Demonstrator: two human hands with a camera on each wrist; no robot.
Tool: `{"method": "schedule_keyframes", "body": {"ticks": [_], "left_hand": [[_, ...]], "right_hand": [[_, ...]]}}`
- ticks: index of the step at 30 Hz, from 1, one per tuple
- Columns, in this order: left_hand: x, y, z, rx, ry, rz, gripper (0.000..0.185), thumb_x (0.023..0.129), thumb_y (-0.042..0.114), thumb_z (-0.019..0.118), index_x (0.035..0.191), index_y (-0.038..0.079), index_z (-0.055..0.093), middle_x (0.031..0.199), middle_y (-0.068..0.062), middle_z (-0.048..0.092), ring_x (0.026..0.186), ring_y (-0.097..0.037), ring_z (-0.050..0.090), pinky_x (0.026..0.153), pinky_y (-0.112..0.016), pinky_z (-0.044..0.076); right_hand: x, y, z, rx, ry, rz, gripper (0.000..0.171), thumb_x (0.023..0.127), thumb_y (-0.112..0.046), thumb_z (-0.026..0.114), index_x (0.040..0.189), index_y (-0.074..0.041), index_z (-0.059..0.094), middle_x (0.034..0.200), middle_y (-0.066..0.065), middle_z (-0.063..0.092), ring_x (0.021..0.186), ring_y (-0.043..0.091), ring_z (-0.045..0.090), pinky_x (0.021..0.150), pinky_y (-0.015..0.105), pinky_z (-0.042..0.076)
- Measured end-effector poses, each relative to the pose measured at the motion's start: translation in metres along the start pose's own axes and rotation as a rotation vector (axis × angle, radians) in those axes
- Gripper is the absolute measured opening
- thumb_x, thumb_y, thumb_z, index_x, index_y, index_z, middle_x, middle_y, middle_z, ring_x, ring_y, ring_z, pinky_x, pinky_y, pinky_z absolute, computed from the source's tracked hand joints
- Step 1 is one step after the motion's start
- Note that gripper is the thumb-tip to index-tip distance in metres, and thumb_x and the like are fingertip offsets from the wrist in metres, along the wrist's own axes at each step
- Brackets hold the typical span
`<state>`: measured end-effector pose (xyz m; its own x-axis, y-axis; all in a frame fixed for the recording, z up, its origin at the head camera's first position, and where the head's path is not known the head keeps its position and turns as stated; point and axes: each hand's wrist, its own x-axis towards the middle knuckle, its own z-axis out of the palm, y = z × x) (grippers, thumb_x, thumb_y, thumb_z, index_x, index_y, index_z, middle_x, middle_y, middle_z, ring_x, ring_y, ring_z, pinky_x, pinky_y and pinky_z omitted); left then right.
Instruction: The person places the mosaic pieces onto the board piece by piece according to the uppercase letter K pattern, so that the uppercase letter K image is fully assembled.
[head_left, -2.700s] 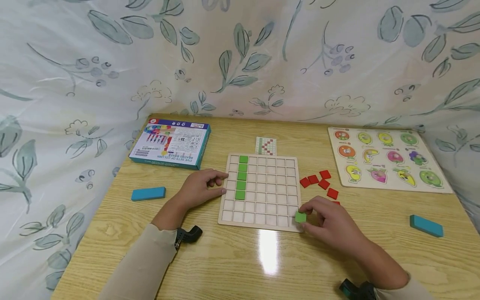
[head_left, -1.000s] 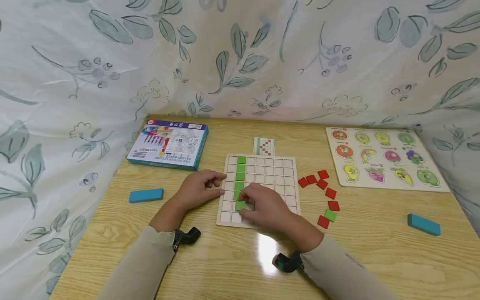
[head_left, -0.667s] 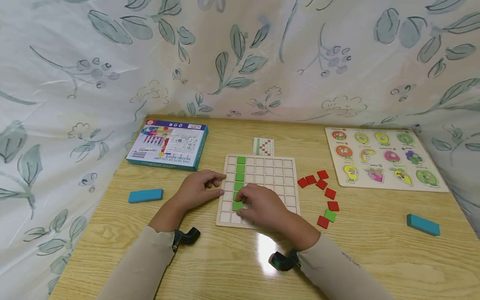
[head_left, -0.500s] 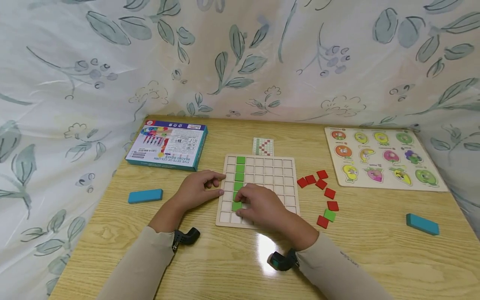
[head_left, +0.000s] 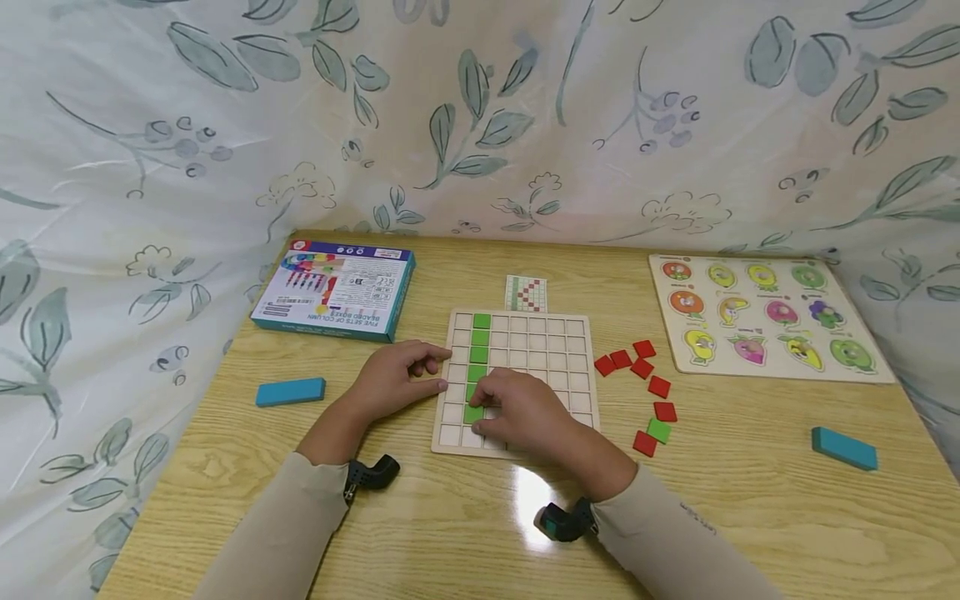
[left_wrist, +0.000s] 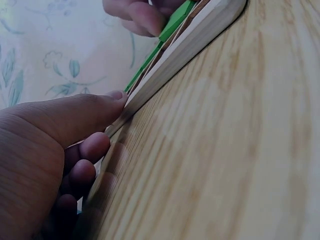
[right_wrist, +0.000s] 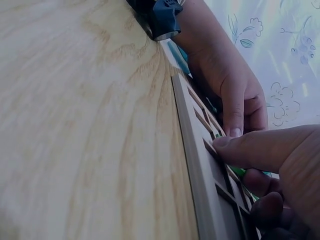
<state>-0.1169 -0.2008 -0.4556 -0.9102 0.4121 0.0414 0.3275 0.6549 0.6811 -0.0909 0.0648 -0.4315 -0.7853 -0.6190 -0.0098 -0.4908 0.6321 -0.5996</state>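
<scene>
You work on a wooden table (head_left: 465,533) hung round with leaf-printed cloth; things lie spread so both hands reach the middle; at far right sits a fruit puzzle board (head_left: 765,367), at far left a bead box (head_left: 333,292), and a blue block (head_left: 290,391) lies near each side edge. Central is the grid board (head_left: 555,367), with a pattern card (head_left: 527,293) just beyond its far edge, placed where you can read it as you fill cells; a column of green tiles (head_left: 480,346) runs down the board's second row of cells from the left. Your left hand (head_left: 393,379) rests against the board's left edge, fingers loosely curled and thumb on the rim, seemingly to steady it; your right hand (head_left: 525,412) pinches a green tile (head_left: 473,413) into the cell below that column. Loose red tiles (head_left: 637,362) wait just right of the board.
</scene>
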Motion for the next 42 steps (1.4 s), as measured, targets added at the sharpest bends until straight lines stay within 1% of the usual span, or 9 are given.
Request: {"method": "schedule_keyframes", "body": {"ticks": [7, 10, 14, 23, 29, 34, 37, 39, 42], "left_hand": [[0.0, 0.002, -0.001, 0.001, 0.004, 0.01, 0.041, 0.094, 0.027, 0.085, 0.133, 0.016, 0.076, 0.098, 0.009, 0.066, 0.085, -0.014, 0.055, 0.08, -0.035, 0.046], [0.001, 0.001, -0.002, 0.0, 0.002, 0.002, 0.041, 0.094, 0.027, 0.085, 0.133, 0.017, 0.076, 0.098, 0.01, 0.065, 0.085, -0.015, 0.055, 0.08, -0.035, 0.046], [0.0, 0.001, -0.001, -0.002, 0.008, 0.014, 0.041, 0.094, 0.027, 0.085, 0.133, 0.016, 0.076, 0.098, 0.01, 0.066, 0.084, -0.013, 0.055, 0.08, -0.035, 0.046], [0.0, 0.003, -0.002, -0.004, 0.01, 0.02, 0.042, 0.094, 0.027, 0.086, 0.133, 0.016, 0.076, 0.098, 0.009, 0.066, 0.084, -0.013, 0.054, 0.079, -0.036, 0.045], [0.0, 0.002, -0.002, -0.001, 0.01, 0.008, 0.041, 0.094, 0.026, 0.085, 0.133, 0.016, 0.076, 0.098, 0.01, 0.066, 0.084, -0.013, 0.054, 0.08, -0.035, 0.045], [-0.001, 0.003, -0.002, -0.001, 0.011, 0.009, 0.041, 0.094, 0.026, 0.085, 0.133, 0.017, 0.076, 0.098, 0.009, 0.066, 0.084, -0.014, 0.054, 0.08, -0.036, 0.046], [-0.001, 0.003, -0.002, -0.006, 0.012, 0.012, 0.041, 0.094, 0.026, 0.085, 0.133, 0.016, 0.076, 0.098, 0.009, 0.066, 0.084, -0.014, 0.054, 0.079, -0.036, 0.046], [-0.002, 0.003, -0.002, -0.009, 0.011, 0.009, 0.041, 0.094, 0.026, 0.085, 0.133, 0.016, 0.076, 0.098, 0.009, 0.066, 0.084, -0.014, 0.054, 0.079, -0.035, 0.045], [-0.002, 0.003, -0.001, -0.015, 0.007, -0.004, 0.041, 0.094, 0.026, 0.085, 0.133, 0.017, 0.076, 0.098, 0.01, 0.066, 0.083, -0.015, 0.054, 0.079, -0.035, 0.045]], "right_hand": [[-0.003, 0.004, 0.002, -0.009, 0.025, -0.045, 0.021, 0.09, -0.028, 0.088, 0.107, -0.019, 0.08, 0.107, -0.006, 0.069, 0.093, 0.012, 0.064, 0.084, 0.036, 0.053], [-0.005, 0.004, 0.002, -0.013, 0.045, -0.069, 0.018, 0.092, -0.025, 0.086, 0.107, -0.017, 0.082, 0.106, -0.005, 0.07, 0.092, 0.012, 0.065, 0.082, 0.036, 0.054], [-0.005, 0.006, 0.003, -0.015, 0.055, -0.102, 0.018, 0.092, -0.023, 0.087, 0.108, -0.015, 0.084, 0.104, -0.005, 0.071, 0.089, 0.012, 0.066, 0.079, 0.033, 0.053], [-0.006, 0.008, 0.004, -0.012, 0.069, -0.134, 0.016, 0.092, -0.022, 0.087, 0.107, -0.015, 0.086, 0.101, -0.007, 0.071, 0.088, 0.008, 0.066, 0.076, 0.027, 0.054], [-0.008, 0.008, 0.005, 0.009, 0.082, -0.124, 0.017, 0.092, -0.022, 0.087, 0.108, -0.015, 0.086, 0.102, -0.007, 0.071, 0.084, 0.005, 0.063, 0.074, 0.027, 0.052], [-0.01, 0.007, 0.005, 0.032, 0.087, -0.103, 0.022, 0.094, -0.024, 0.085, 0.114, -0.015, 0.083, 0.109, -0.005, 0.072, 0.091, 0.009, 0.065, 0.083, 0.032, 0.054], [-0.014, 0.007, 0.004, 0.042, 0.095, -0.091, 0.022, 0.095, -0.024, 0.083, 0.116, -0.016, 0.082, 0.11, -0.006, 0.072, 0.094, 0.009, 0.065, 0.086, 0.034, 0.054], [-0.019, 0.008, 0.004, 0.049, 0.105, -0.082, 0.021, 0.094, -0.023, 0.082, 0.115, -0.018, 0.082, 0.109, -0.007, 0.072, 0.092, 0.008, 0.064, 0.084, 0.033, 0.053], [-0.026, 0.011, 0.003, 0.085, 0.122, -0.073, 0.02, 0.094, -0.022, 0.083, 0.114, -0.018, 0.082, 0.104, -0.008, 0.072, 0.083, 0.006, 0.059, 0.077, 0.03, 0.051]]}}
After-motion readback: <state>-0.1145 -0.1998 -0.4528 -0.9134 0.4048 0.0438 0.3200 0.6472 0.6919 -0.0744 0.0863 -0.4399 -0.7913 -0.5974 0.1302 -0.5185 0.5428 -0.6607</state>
